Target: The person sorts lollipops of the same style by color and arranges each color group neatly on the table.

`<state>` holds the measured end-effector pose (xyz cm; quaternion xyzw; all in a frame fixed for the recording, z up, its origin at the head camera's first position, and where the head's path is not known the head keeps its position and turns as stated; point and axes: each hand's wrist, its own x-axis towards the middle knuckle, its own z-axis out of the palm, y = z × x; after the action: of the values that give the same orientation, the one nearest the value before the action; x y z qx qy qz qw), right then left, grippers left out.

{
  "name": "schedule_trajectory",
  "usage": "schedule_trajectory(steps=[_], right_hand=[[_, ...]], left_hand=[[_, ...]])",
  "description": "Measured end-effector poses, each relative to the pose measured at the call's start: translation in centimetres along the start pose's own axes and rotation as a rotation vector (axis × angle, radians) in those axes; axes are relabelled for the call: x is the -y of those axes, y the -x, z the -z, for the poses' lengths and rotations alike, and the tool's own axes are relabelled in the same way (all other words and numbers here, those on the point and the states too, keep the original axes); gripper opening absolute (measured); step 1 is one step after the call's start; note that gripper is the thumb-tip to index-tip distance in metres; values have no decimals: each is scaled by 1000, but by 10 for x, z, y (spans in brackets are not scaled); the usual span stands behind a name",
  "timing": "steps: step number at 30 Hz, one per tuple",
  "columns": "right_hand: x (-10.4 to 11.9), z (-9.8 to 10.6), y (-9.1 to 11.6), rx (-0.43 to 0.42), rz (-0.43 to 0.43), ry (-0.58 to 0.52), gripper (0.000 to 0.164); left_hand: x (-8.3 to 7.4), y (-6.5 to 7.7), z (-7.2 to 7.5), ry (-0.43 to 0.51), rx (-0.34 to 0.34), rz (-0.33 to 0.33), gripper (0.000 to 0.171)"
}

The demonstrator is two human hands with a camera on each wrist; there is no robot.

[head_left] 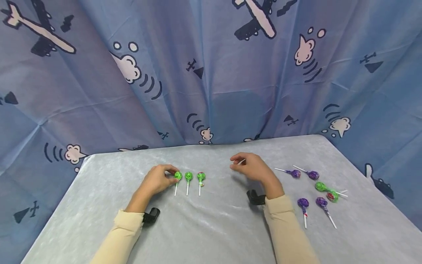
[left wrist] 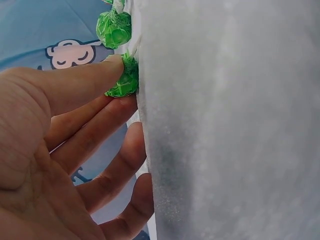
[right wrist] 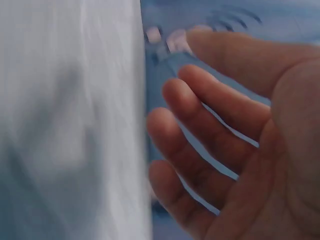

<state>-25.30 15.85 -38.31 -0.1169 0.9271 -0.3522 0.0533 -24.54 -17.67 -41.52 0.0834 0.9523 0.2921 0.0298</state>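
Observation:
My left hand (head_left: 159, 179) pinches the head of a green-wrapped lollipop (head_left: 178, 176) between thumb and fingers; its white stick points toward me on the table. In the left wrist view the thumb and a finger press this green lollipop (left wrist: 129, 77), and a second one (left wrist: 114, 29) sits just beyond it. Two more green lollipops, a middle one (head_left: 188, 176) and a right one (head_left: 201, 176), stand in a row beside it, sticks toward me. Over the table to the right, my right hand (head_left: 252, 167) holds nothing, its fingers loosely bent and apart in the right wrist view (right wrist: 215, 135).
At the right lie several purple lollipops, one nearest me (head_left: 303, 202), another farther back (head_left: 313, 175). Among them two green lollipops, one upper (head_left: 320, 186) and one lower (head_left: 333, 197), overlap at their sticks. A blue airplane-print curtain (head_left: 224, 110) hangs behind the white-covered table (head_left: 204, 234).

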Motion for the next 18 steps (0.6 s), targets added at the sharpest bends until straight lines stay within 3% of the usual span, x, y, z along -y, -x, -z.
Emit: schedule_trajectory(steps=[8, 18], right_hand=[[-30, 64, 32, -12, 28, 120, 37], [-73, 111, 65, 36, 43, 244, 38]], left_hand=[[4, -1, 2, -6, -17, 2, 29], [4, -4, -1, 4, -19, -17, 28]])
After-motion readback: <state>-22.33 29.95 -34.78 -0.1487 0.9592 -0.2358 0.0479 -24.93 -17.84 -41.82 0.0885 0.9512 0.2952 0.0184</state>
